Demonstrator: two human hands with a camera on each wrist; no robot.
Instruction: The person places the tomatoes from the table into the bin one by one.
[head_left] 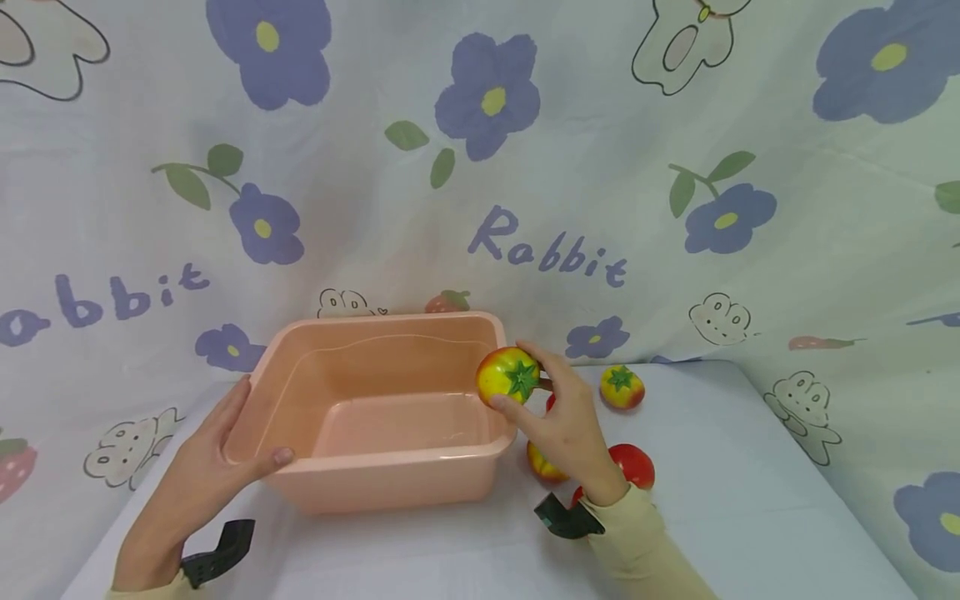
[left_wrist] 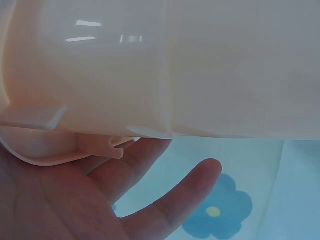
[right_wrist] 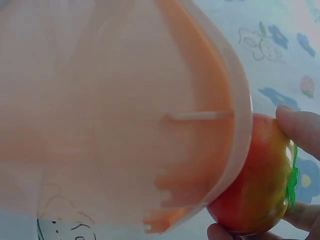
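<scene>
The tomato [head_left: 507, 375] is pinched in the grip of the right hand [head_left: 564, 417] at the tub's right edge; the tub [head_left: 382, 486] is steadied by the left hand [head_left: 201, 468], fingers extended. That edge should be cleared before release.

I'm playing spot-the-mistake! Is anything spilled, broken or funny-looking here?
Nothing stands out. The pink tub looks whole, with the left hand against its end. The right hand holds a tomato, and other tomatoes lie on the table. I see no spills.
</scene>
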